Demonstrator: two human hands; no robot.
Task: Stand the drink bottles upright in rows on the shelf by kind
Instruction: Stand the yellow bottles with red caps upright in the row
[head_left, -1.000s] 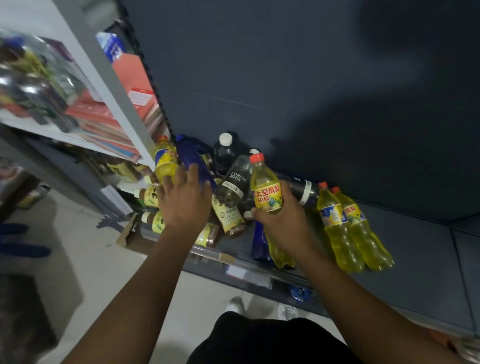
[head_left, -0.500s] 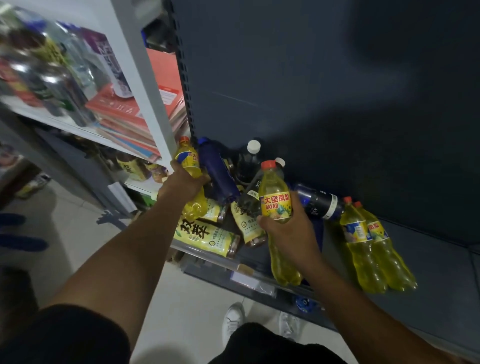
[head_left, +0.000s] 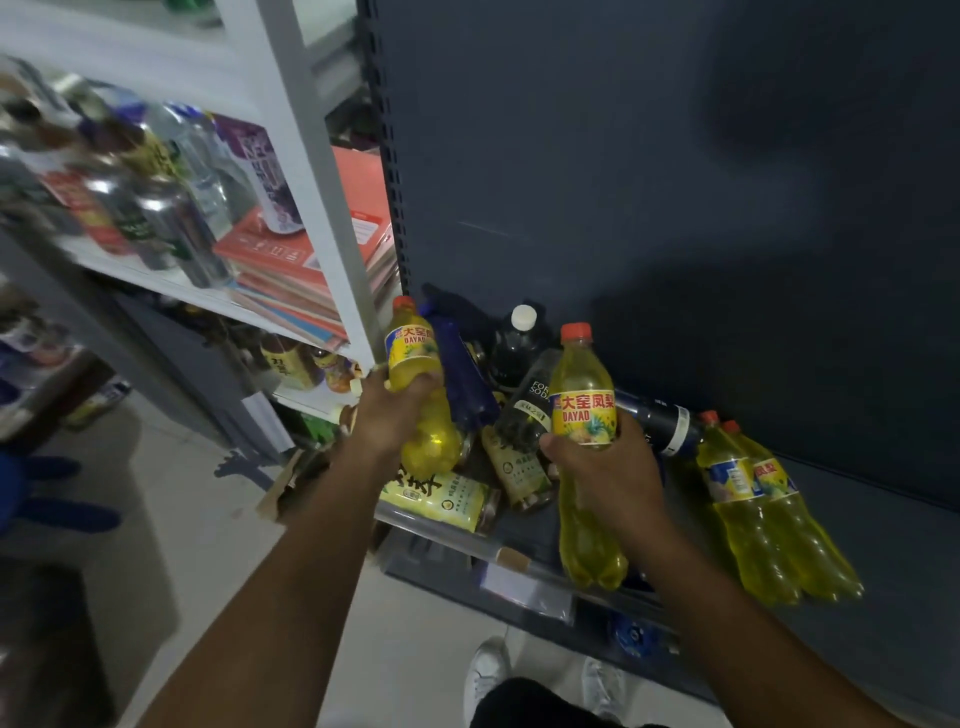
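Observation:
My left hand (head_left: 388, 410) grips a yellow Dayao soda bottle (head_left: 415, 364) with an orange cap, lifted above the pile at the shelf's left end. My right hand (head_left: 602, 467) grips a second yellow Dayao bottle (head_left: 584, 410) around its label, held upright over the shelf's front edge. Two more yellow bottles (head_left: 763, 514) stand side by side to the right on the dark shelf (head_left: 883, 525). A blue bottle (head_left: 462, 369), a dark Forest Soda bottle (head_left: 527, 410), a dark bottle with a white cap (head_left: 517, 343) and tea bottles (head_left: 441, 501) lie jumbled between my hands.
A dark back panel (head_left: 649, 182) rises behind the shelf. A white shelving unit (head_left: 317, 171) to the left holds cans, a carton and red flat packs. The dark shelf stretches right of the yellow pair. My shoes (head_left: 488, 675) show on the light floor below.
My left hand left the blue bottle, took hold of the leftmost yellow bottle and lifted it from the pile. The right hand kept its yellow bottle. The view shifted left.

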